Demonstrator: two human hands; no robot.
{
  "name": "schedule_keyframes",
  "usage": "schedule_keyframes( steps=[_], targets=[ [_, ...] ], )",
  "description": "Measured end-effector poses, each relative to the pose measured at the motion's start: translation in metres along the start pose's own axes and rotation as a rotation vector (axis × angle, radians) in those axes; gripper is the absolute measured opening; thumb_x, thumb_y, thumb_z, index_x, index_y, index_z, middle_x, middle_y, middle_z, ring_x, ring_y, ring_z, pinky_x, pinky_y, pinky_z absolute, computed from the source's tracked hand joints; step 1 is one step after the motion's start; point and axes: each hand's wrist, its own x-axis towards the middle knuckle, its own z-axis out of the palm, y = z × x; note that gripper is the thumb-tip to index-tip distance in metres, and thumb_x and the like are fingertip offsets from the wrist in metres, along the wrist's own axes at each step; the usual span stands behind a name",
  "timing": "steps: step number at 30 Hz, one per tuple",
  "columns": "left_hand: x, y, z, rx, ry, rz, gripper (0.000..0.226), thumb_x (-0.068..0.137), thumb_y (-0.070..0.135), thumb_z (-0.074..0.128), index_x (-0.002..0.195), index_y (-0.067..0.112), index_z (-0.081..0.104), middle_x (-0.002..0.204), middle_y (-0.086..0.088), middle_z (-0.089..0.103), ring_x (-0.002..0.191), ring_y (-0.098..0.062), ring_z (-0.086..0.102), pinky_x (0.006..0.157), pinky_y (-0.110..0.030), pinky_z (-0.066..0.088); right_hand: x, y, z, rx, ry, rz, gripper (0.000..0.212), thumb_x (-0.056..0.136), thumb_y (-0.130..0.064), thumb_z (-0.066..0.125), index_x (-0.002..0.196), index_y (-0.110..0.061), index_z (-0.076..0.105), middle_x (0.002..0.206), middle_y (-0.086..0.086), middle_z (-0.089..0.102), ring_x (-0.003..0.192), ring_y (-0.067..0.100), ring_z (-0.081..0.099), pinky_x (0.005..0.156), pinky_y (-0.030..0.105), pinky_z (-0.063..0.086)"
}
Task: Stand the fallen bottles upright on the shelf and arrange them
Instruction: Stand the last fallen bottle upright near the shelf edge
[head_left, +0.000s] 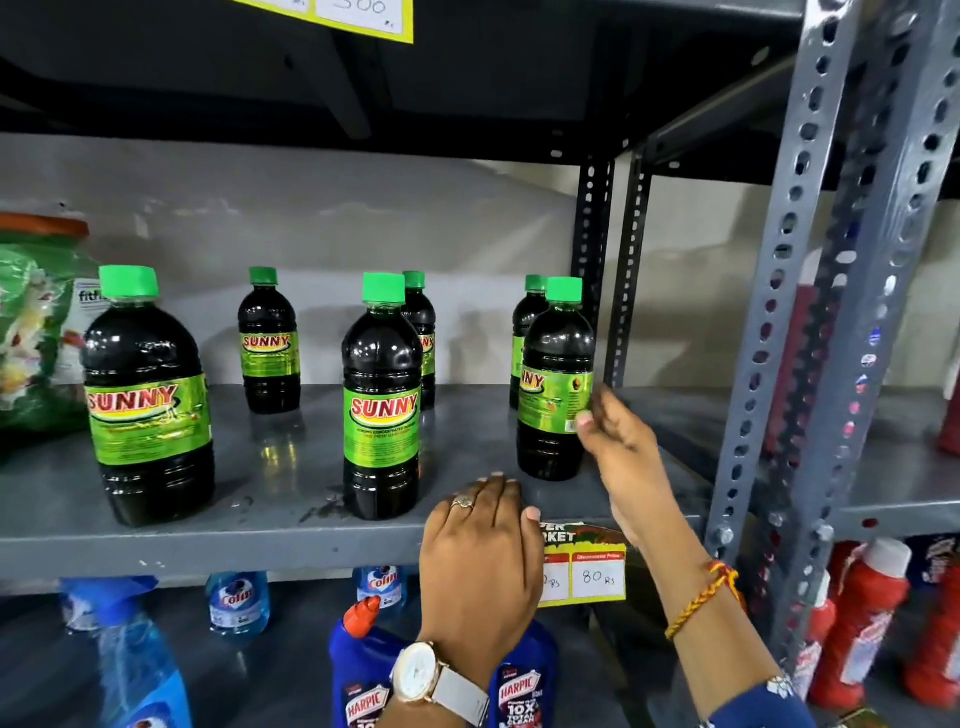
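1. Nearest to the camera, the left hand (480, 551) lies palm down on the front edge of the grey metal shelf (208, 545). Its fingers are flat and together, and it holds nothing. A ring sits on one finger and a wristwatch (436, 680) on the wrist.
2. The right hand (615, 441) reaches up from the lower right, with a braided thread band (704, 597) on its wrist. The fingers are loosely spread and unclenched. The fingertips are at the label of the right front Sunny bottle (556, 384); I cannot tell whether they touch it or are just beside it.
3. A price tag (597, 571) hangs on the shelf edge between the two arms, with "80 Rs" written on it.
4. Three dark Sunny bottles with green caps stand upright in the front row: the right front one, the middle front Sunny bottle (382, 400), and the large left Sunny bottle (148, 405). They stand well apart.
5. Behind them three smaller Sunny bottles also stand upright: one at back left (268, 345), one (423, 338) partly hidden behind the middle bottle, one (524, 322) partly hidden behind the right bottle.
6. On the lower shelf are blue Harpic bottles (363, 675) and Colin spray bottles (236, 603).
7. At far left on the grey shelf stands a green printed bag (31, 322).
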Motion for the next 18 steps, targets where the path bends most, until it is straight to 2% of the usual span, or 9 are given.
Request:
schedule_keyframes(
  steps=[1,3,4,7,10,12,13,15,18],
  targets=[
    [0.0,0.0,0.0,-0.003,0.003,0.001,0.044,0.09,0.033,0.029,0.107,0.015,0.066,0.111,-0.002,0.069,0.104,-0.019,0.062,0.088,-0.033,0.046,0.0,-0.002,0.0,0.013,0.03,-0.012,0.042,0.084,-0.02,0.063,0.124,-0.021,0.051,0.125,-0.001,0.059,0.108,0.005,0.057,0.091,0.021,0.044],
    [0.0,-0.001,0.001,-0.011,0.009,0.004,0.043,0.09,0.032,0.03,0.107,0.015,0.065,0.11,-0.002,0.069,0.103,-0.019,0.062,0.087,-0.033,0.045,-0.001,-0.005,0.006,-0.169,0.091,-0.029,0.079,0.064,-0.042,0.077,0.131,-0.019,0.041,0.127,0.0,0.054,0.112,0.014,0.054,0.094,0.031,0.045],
    [0.0,-0.001,0.001,-0.014,0.012,0.004,0.042,0.09,0.032,0.031,0.106,0.015,0.065,0.109,-0.002,0.07,0.102,-0.019,0.062,0.086,-0.033,0.045,0.0,-0.007,0.01,-0.274,0.123,-0.044,0.089,0.055,-0.047,0.081,0.129,-0.018,0.04,0.124,0.002,0.053,0.112,0.018,0.053,0.094,0.036,0.046],
    [0.0,-0.001,0.002,-0.015,0.019,0.007,0.042,0.09,0.032,0.031,0.105,0.014,0.066,0.108,-0.003,0.07,0.101,-0.019,0.063,0.085,-0.033,0.046,0.005,-0.012,0.018,-0.381,0.2,-0.097,0.075,0.053,-0.031,0.086,0.112,-0.017,0.043,0.113,0.006,0.057,0.102,0.02,0.057,0.089,0.039,0.048],
    [0.0,-0.002,0.003,-0.018,0.027,0.016,0.041,0.09,0.032,0.032,0.104,0.014,0.066,0.107,-0.003,0.071,0.1,-0.019,0.063,0.086,-0.033,0.046,0.008,-0.01,0.012,-0.294,0.127,-0.078,0.056,0.067,-0.012,0.079,0.113,-0.018,0.048,0.107,-0.002,0.06,0.084,-0.001,0.057,0.079,0.019,0.046],
    [0.0,-0.002,0.003,-0.02,0.033,0.017,0.042,0.089,0.032,0.032,0.105,0.014,0.066,0.108,-0.003,0.07,0.1,-0.019,0.063,0.087,-0.033,0.044,0.008,-0.007,0.008,-0.213,0.045,-0.077,0.048,0.075,-0.003,0.071,0.11,-0.027,0.047,0.106,-0.007,0.059,0.085,-0.007,0.057,0.077,0.01,0.045],
    [-0.001,-0.002,0.004,-0.022,0.036,0.018,0.042,0.089,0.032,0.032,0.105,0.013,0.066,0.108,-0.003,0.07,0.101,-0.019,0.062,0.087,-0.033,0.041,0.007,-0.007,0.008,-0.2,0.044,-0.086,0.048,0.076,-0.003,0.07,0.107,-0.031,0.046,0.106,-0.01,0.059,0.09,-0.005,0.059,0.081,0.012,0.045],
    [-0.001,-0.002,0.004,-0.023,0.041,0.02,0.042,0.089,0.032,0.032,0.105,0.013,0.066,0.108,-0.004,0.07,0.1,-0.02,0.062,0.088,-0.032,0.037,0.005,-0.006,0.011,-0.24,0.099,-0.123,0.052,0.07,-0.016,0.077,0.108,-0.033,0.044,0.106,-0.014,0.059,0.102,0.005,0.059,0.092,0.024,0.045],
    [0.0,-0.002,0.004,-0.018,0.033,0.019,0.042,0.089,0.032,0.032,0.106,0.013,0.066,0.108,-0.004,0.07,0.101,-0.019,0.062,0.088,-0.033,0.039,0.004,-0.008,0.019,-0.425,0.216,-0.136,0.083,0.051,-0.039,0.086,0.118,-0.018,0.041,0.113,-0.004,0.051,0.105,0.012,0.051,0.093,0.03,0.042]
  ],
)
